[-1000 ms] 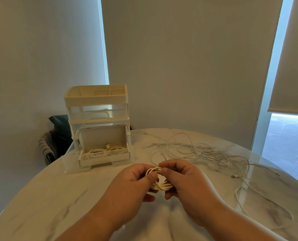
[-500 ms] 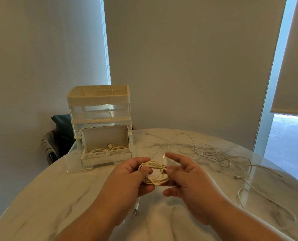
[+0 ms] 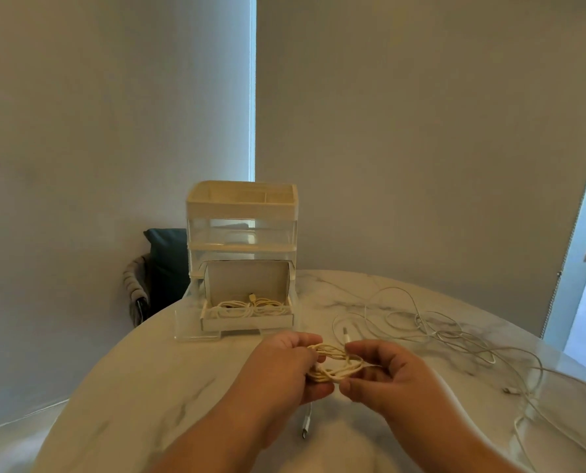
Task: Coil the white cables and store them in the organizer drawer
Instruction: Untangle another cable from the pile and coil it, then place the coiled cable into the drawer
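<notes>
Two bare forearms are reaching in from the bottom edge. The left hand (image 3: 284,367) and right hand (image 3: 394,380) are hovering close together above a round, white marble-patterned desk (image 3: 148,387). Both are pinching a small coil of cream-white cable (image 3: 336,365) between curled fingers and thumbs, one hand clamped on each side of the loops. The coil's loose tail with a white plug (image 3: 306,421) is hanging below the left hand, its tip near the desk.

To the right, a loose tangle of thin white cables (image 3: 455,332) is sprawling across the desk, reaching toward its right edge.

Farther back, left of centre, a cream and clear plastic desktop organizer (image 3: 242,233) is standing upright. Its bottom drawer (image 3: 247,322) is sitting pulled out, with coiled white cables (image 3: 250,307) lying inside.

Behind the desk, a dark cushion (image 3: 165,257) is resting on a chair, and pale roller blinds (image 3: 421,131) are covering the windows.
</notes>
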The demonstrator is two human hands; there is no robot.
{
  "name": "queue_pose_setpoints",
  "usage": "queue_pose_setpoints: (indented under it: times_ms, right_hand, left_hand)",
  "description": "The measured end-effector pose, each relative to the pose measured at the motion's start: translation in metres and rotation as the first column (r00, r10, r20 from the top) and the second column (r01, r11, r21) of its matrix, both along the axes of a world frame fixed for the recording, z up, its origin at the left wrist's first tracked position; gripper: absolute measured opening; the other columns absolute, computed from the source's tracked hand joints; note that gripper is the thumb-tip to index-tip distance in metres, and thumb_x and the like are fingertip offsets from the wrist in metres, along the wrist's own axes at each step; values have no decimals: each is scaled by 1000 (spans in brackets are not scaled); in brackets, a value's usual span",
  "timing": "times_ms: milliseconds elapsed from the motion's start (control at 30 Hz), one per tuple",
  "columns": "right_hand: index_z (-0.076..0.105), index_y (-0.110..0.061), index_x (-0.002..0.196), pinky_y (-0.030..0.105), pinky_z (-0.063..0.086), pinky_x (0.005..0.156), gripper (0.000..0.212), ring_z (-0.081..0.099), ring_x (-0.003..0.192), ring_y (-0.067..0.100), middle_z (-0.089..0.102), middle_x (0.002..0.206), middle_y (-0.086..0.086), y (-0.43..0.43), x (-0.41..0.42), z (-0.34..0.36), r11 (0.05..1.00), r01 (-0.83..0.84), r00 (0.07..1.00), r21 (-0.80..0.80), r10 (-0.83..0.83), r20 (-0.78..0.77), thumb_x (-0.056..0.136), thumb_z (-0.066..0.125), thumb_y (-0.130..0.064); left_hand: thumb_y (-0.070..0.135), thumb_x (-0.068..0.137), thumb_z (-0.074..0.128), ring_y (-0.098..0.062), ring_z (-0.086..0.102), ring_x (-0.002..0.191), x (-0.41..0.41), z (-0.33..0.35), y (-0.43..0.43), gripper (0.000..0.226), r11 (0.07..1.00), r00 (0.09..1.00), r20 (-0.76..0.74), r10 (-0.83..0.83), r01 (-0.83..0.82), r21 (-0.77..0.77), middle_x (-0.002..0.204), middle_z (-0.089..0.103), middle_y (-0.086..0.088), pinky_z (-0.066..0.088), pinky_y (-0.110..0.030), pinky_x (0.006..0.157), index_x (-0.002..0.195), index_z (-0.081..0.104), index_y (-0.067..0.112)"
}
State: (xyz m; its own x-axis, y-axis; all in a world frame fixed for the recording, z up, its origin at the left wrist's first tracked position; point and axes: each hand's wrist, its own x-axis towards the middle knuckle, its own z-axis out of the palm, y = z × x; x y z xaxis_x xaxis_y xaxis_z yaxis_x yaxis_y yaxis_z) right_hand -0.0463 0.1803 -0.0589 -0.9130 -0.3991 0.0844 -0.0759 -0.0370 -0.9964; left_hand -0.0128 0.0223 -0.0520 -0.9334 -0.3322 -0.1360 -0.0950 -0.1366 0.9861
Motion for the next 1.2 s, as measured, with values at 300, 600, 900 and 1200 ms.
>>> queue_pose_setpoints:
  times_ms: [300,600,900,1200]
  right_hand:
    - [71,-22,102,32,59,79,31,71,71,14,76,79,1,-40,-17,26,959,76,971,273,-8,-241,77,81,-8]
    - [71,-13,106,32,61,76,25,72,86,25,75,91,7,-116,-60,45,969,-73,976,236,119,-185,83,76,-6]
    - [67,-22,108,30,55,69,31,67,91,20,69,100,3,-170,-97,55,874,-7,949,486,159,-272,81,81,-24]
    - [71,-12,102,33,55,82,15,62,84,15,72,102,10,-206,-125,55,679,59,880,732,311,-359,89,72,-19]
  left_hand:
    - [17,94,50,-18,64,85,5,16,-27,23,941,995,38,87,-70,-330,91,72,-2,57,-34,72,94,70,29]
    - [23,82,74,-20,62,98,3,59,-87,38,793,991,112,71,12,-610,109,63,-5,55,-36,91,115,55,23]
    - [24,91,68,-18,65,92,-31,66,-134,24,530,983,112,143,19,-848,106,68,-6,53,-28,82,114,65,17]
    - [23,89,70,-21,61,100,-85,44,-167,36,311,946,203,252,119,-943,111,62,-5,53,-37,96,123,58,19]
